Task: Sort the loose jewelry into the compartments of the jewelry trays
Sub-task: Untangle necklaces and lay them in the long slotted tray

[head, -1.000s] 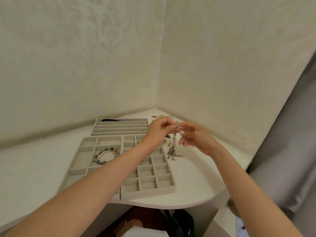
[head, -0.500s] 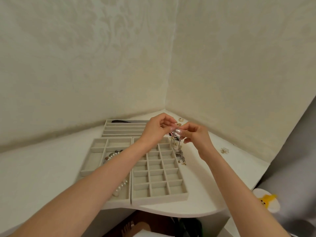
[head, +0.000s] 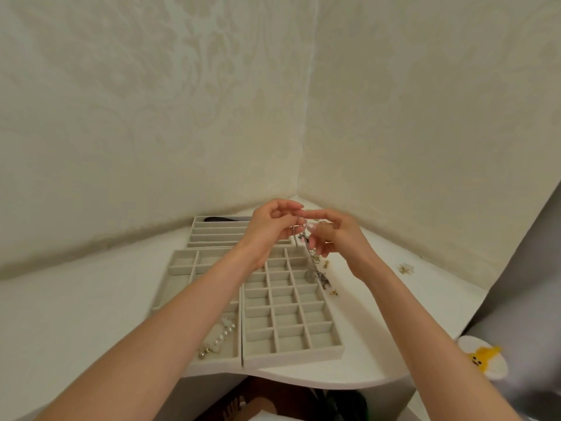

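My left hand (head: 270, 226) and my right hand (head: 334, 235) are raised together above the trays, both pinching a thin silver chain (head: 303, 238) that hangs down to a tangled clump of jewelry (head: 318, 276) at the grid tray's right edge. The grid tray (head: 291, 314) has many small square compartments. Left of it, under my left forearm, a tray with larger compartments (head: 185, 262) holds a pearl bracelet (head: 218, 335) near its front. A third tray with long slots (head: 218, 232) lies behind, with something dark in its back slot.
Small loose pieces (head: 332, 291) lie on the white corner table (head: 379, 329) right of the grid tray, another (head: 406, 268) near the right wall. A white and yellow plush item (head: 481, 357) sits beyond the table's right edge. Walls close in behind.
The view has shifted, so the trays sit lower and nearer. Both hands stay together on the chain, and it now hangs longer from my fingers.
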Tool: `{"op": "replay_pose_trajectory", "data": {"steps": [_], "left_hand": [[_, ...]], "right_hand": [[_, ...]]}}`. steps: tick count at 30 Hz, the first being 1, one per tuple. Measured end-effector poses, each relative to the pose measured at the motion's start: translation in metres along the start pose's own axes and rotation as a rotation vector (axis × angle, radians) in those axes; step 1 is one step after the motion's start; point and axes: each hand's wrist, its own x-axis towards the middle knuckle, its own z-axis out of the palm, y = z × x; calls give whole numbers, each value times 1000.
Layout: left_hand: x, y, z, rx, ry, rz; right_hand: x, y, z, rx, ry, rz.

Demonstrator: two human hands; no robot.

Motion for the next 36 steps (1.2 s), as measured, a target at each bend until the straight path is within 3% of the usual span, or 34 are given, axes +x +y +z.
{"op": "replay_pose_trajectory", "data": {"steps": [8, 13, 16, 19, 26, 31, 36], "left_hand": [[2, 7, -7, 4, -35, -4], [1, 5, -7, 139, -42, -4], [-1, -1, -4, 293, -40, -7], [0, -3, -8, 299, -2, -19], [0, 1, -38, 40, 184, -125], [2, 2, -70, -249, 280, -200], [0, 3, -94, -546, 359, -234]], "right_hand": [[8, -4, 5, -100, -36, 27], [16, -17, 6, -4, 90, -44], [23, -29, 8, -49, 148, -102], [30, -42, 10, -104, 179, -138], [40, -66, 15, -3, 316, -155], [50, -65, 15, 12, 270, -127], [62, -52, 23, 149, 146, 75]]}}
